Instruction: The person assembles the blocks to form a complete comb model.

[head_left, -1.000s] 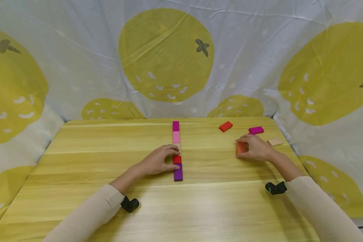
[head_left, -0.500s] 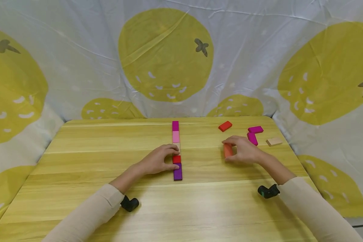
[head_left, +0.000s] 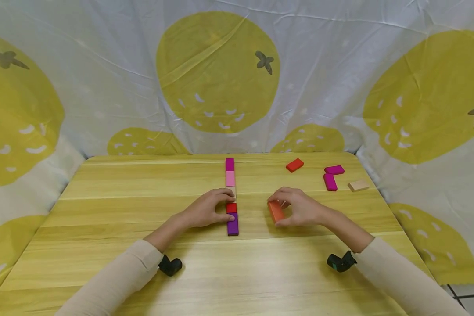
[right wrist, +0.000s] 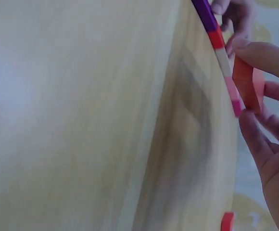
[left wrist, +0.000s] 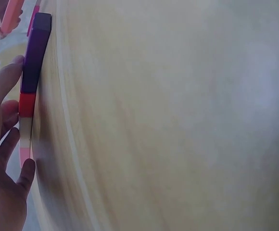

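A straight row of flat wooden blocks runs away from me on the table: a purple block (head_left: 232,226), a red block (head_left: 231,208), a plain wood block (left wrist: 25,132), a light pink block (head_left: 230,178) and a magenta block (head_left: 230,164) at the far end. My left hand (head_left: 205,209) rests along the row's left side, thumb tip on the purple block and fingertips over the plain one. Right of the row, my right hand (head_left: 302,208) pinches an orange block (head_left: 276,212) by its ends between thumb and fingers. That block is lifted above the table in the right wrist view.
Loose blocks lie at the back right of the table (head_left: 162,281): a red-orange block (head_left: 295,165), two magenta ones, the nearer magenta block (head_left: 330,182) angled against the other, and a plain block (head_left: 358,185). A lemon-print cloth (head_left: 312,79) hangs behind the table.
My right hand has carried the orange block leftward from beside the loose blocks toward the row, uncovering the nearer magenta block. My left hand has stayed in place.
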### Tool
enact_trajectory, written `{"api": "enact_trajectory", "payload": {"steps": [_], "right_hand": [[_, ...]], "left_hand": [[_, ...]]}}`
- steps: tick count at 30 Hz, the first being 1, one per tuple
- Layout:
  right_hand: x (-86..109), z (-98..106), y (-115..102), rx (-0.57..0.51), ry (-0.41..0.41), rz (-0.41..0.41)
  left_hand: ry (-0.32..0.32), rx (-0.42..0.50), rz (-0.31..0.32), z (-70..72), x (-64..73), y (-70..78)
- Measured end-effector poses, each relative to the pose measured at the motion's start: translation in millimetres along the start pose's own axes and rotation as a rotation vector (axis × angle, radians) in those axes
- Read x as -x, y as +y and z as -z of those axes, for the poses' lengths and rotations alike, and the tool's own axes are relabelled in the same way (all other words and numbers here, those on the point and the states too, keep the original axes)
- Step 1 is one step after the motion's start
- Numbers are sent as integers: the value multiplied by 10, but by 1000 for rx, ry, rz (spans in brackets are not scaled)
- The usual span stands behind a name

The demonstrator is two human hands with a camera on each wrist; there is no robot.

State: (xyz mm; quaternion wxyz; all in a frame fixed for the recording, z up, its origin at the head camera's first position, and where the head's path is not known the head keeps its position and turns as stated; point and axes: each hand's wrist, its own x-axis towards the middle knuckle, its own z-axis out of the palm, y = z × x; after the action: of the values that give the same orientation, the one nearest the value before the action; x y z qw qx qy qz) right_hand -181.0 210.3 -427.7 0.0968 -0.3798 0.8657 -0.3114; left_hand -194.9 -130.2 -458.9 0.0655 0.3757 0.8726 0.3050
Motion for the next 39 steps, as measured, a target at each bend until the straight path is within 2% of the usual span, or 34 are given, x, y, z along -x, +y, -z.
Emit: {"api": "enact_trajectory", "payload": {"steps": [2,9,17,23,27,33,39], "right_hand": [[-21,-61,-48,-28,-21,-3],[-89,-275,-182,-19,-32,1],[-138,-480,-367,-44,-81,83],[-176,-650,-501,-6,-134,102],[-188,-748,-573,58,-141,91],[-216,-820,-655,152,-120,91],[-180,-761,-582,104,-104,125]], "left_hand": [[-1,1,4,-3,-1,-6],[3,1,2,-13,-13,-26],[7,1,0,-7,-19,-23],[19,11,-17,-27,-16,-42],[20,11,-24,-37,-16,-49],[22,5,-7,-35,-17,-45],[10,0,-1,-22,-9,-26]]}}
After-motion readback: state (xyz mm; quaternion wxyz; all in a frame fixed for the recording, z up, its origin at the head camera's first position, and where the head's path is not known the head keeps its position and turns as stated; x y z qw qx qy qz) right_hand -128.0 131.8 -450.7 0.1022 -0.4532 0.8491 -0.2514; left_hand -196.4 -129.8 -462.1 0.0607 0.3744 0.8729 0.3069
